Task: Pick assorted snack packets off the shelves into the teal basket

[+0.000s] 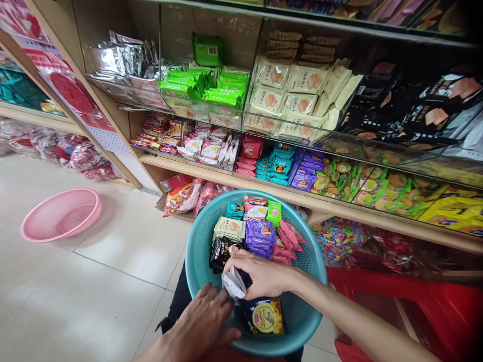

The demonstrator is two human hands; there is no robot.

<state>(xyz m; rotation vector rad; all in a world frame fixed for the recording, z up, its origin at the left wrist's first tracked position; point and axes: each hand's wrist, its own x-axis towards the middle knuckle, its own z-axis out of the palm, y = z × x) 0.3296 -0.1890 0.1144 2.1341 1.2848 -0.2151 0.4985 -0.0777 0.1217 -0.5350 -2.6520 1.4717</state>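
Observation:
A teal plastic basket [194,271] sits in front of me with wrapped snacks inside. My right hand [260,275] is closed around a white snack packet [234,284] low in the basket, beside black packets [218,254]. With fingers stretched out, my left hand [206,317] reaches over the near left rim, its fingertips close to the white packet. A dark blue and gold packet [266,317] lies below my right hand. Farther back are purple packets [260,234], cream packets [229,227], pink packets [289,239], a green packet [273,212] and a teal packet [234,208].
Glass-fronted shelves [211,123] of sorted snacks stand beyond the basket. A pink basin [60,216] rests on the tiled floor at left, and a red plastic stool [396,301] stands at right. Bagged goods [184,196] lie under the shelf.

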